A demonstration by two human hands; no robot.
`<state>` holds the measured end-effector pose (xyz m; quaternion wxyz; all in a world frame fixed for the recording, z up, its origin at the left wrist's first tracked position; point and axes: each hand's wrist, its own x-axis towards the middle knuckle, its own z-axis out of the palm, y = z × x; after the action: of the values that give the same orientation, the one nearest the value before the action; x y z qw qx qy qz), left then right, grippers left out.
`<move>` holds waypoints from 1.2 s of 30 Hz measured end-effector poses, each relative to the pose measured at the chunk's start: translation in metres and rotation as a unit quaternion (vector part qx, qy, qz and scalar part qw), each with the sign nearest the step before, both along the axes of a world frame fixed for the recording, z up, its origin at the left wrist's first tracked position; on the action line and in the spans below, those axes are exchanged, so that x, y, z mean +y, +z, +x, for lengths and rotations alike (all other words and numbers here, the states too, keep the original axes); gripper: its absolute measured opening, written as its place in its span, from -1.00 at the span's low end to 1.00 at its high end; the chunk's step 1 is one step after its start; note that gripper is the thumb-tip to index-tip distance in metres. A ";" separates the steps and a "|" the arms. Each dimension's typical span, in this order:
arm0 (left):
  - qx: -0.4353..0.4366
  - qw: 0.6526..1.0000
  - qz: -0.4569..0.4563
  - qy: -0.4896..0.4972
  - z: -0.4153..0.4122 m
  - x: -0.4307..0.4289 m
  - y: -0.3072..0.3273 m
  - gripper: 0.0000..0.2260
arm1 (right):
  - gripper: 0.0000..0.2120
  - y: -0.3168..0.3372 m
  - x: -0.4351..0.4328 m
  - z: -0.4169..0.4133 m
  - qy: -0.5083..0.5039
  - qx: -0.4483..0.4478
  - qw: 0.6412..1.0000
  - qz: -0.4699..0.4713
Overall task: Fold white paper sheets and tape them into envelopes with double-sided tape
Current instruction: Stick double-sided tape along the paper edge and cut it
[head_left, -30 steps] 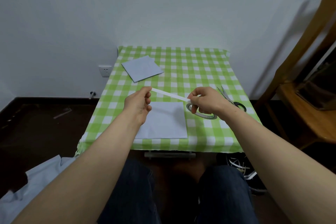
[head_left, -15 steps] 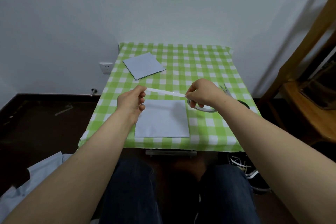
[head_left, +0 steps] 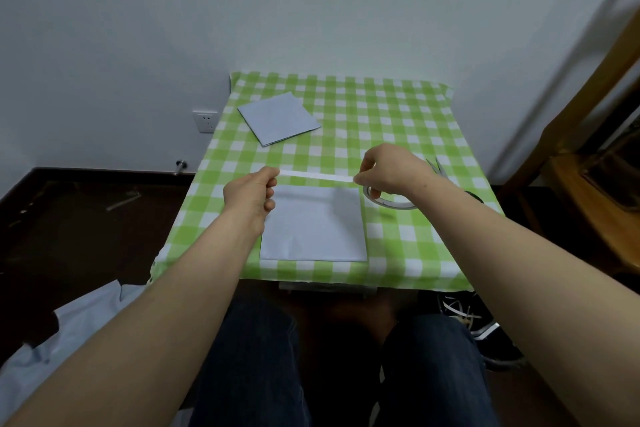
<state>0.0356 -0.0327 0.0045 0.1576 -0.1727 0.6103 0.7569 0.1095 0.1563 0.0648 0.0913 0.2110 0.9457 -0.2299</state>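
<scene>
1. Both hands up over the table (head_left: 398, 114), well apart, a white tape strip (head_left: 317, 176) stretched taut between them.
2. Left hand (head_left: 251, 199): thumb and forefinger pinched tight on the strip's left end, other fingers curled in; hand sits over the left edge of the folded paper (head_left: 313, 224).
3. Right hand (head_left: 391, 172): fingertips pinched on the strip's right end, rest of the fingers curled; tape roll (head_left: 388, 199) is under the hand, whether it is held or lying on the cloth is unclear.
4. Strip runs just over the far edge of the folded paper; touching or not, can't tell.
5. Folded paper lies flat near the table's front edge, centre.
6. Second folded sheet (head_left: 278, 118) lies far left on the table, turned at an angle.
7. Scissors (head_left: 438, 168) just behind the right wrist, mostly hidden.
</scene>
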 end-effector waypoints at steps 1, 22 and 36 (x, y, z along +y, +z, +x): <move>-0.003 1.000 -0.001 -0.002 -0.001 0.000 -0.002 -0.84 | -0.87 0.001 0.001 -0.001 -0.002 0.002 1.000 -0.021; -0.021 0.996 0.043 -0.069 -0.017 0.048 -0.006 -0.86 | -0.88 -0.037 0.037 0.006 -0.097 0.152 0.984 -0.016; 0.079 0.978 -0.125 -0.147 -0.064 0.087 -0.033 -0.89 | -0.70 -0.111 0.076 -0.027 -0.091 0.148 0.985 0.016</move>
<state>-0.0279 0.0543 -0.0289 0.1956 -0.0390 0.7294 0.6544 0.0829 0.2325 -0.0460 -0.0744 0.2610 0.9292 -0.2509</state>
